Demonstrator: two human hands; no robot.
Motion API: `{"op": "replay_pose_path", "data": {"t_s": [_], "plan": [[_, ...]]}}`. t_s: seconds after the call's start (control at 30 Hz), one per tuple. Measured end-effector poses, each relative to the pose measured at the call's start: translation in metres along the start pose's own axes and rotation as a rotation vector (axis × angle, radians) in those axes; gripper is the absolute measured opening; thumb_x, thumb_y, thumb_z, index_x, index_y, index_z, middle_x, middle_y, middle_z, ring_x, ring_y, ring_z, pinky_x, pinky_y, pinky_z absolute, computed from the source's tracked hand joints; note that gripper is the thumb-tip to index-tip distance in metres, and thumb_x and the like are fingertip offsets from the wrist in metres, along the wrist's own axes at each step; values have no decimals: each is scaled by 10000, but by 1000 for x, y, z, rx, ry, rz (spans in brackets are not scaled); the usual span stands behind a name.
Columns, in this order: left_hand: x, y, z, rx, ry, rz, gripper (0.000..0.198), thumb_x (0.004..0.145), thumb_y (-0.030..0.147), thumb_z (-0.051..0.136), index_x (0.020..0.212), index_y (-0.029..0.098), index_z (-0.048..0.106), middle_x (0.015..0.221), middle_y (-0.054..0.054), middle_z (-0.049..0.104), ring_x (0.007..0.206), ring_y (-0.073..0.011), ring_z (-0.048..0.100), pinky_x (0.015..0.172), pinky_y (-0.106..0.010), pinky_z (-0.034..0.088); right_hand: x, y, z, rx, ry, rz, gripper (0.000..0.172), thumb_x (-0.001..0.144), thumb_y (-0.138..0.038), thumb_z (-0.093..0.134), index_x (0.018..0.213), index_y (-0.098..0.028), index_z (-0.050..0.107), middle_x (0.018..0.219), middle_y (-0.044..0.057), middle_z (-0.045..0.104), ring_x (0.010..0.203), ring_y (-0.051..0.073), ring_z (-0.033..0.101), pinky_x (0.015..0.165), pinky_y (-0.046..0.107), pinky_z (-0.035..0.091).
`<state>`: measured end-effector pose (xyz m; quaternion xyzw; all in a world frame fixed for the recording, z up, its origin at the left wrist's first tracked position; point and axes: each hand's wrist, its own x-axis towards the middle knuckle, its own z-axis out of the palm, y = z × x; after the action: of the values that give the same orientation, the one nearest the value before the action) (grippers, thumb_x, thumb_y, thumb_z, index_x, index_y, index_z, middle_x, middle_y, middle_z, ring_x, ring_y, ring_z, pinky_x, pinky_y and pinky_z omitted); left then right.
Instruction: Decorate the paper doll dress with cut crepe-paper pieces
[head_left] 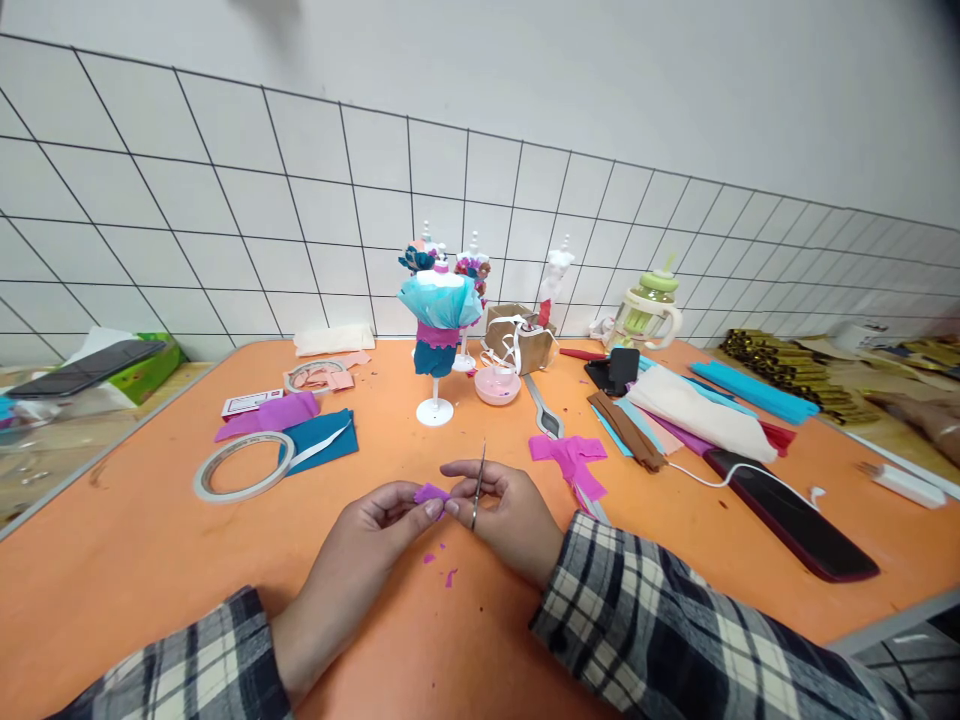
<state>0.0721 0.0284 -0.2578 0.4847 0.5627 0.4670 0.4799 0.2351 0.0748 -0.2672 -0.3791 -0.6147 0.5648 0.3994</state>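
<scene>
My left hand pinches a small folded piece of purple crepe paper between thumb and fingers. My right hand meets it there, thumb and fingertip at the paper's right edge. A slim pointed metal tool is held in the right hand with its tip upward; whether it is scissors or tweezers I cannot tell. Tiny purple scraps lie on the orange table just below my hands. Beyond them stands a small white dress form wearing a turquoise ruffle, a magenta waistband and a dark teal skirt.
Left are a tape roll and teal paper. A pink bowl stands behind my hands. Magenta strips, a crepe-paper pile, a phone with a white cable and a lidded bottle are right.
</scene>
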Motion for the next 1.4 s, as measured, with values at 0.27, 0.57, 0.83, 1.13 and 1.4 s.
{"op": "replay_pose_path", "data": {"t_s": [0.27, 0.57, 0.83, 1.13, 1.4], "plan": [[2, 3, 1, 23, -8, -18, 230, 733, 395, 726, 842, 193, 716, 881, -58, 759, 893, -253, 674, 819, -333, 485, 1, 0, 1, 48, -27, -23, 326, 692, -233, 667, 1008, -154, 640, 779, 13, 644, 713, 132, 609, 720, 293, 493], [1, 7, 0, -20, -47, 38, 349, 725, 405, 730, 1004, 197, 722, 1055, -96, 746, 1006, -292, 654, 888, -373, 490, 4, -2, -4, 159, 27, 41, 375, 675, -283, 714, 1018, -162, 624, 786, 4, 620, 732, 129, 603, 728, 288, 483], [2, 3, -1, 64, -14, -9, 216, 731, 398, 727, 842, 219, 773, 884, -60, 777, 891, -281, 672, 817, -340, 480, 2, -7, -1, 132, 31, 59, 365, 649, -291, 717, 978, -158, 631, 761, 0, 620, 707, 126, 590, 702, 284, 472], [0, 2, -6, -170, 135, 29, 204, 750, 387, 731, 842, 206, 719, 837, -15, 728, 900, -215, 632, 845, -295, 440, -7, -9, -6, -180, -167, 63, 445, 776, -482, 626, 1081, -160, 660, 815, 48, 694, 704, 150, 602, 627, 271, 424], [-3, 4, -1, -228, 13, 2, 168, 812, 359, 679, 825, 192, 696, 824, -9, 688, 800, -175, 608, 774, -279, 451, -16, -18, -4, -698, -303, -47, 425, 725, -581, 653, 989, -251, 705, 741, -22, 711, 652, 146, 597, 608, 268, 354]]}}
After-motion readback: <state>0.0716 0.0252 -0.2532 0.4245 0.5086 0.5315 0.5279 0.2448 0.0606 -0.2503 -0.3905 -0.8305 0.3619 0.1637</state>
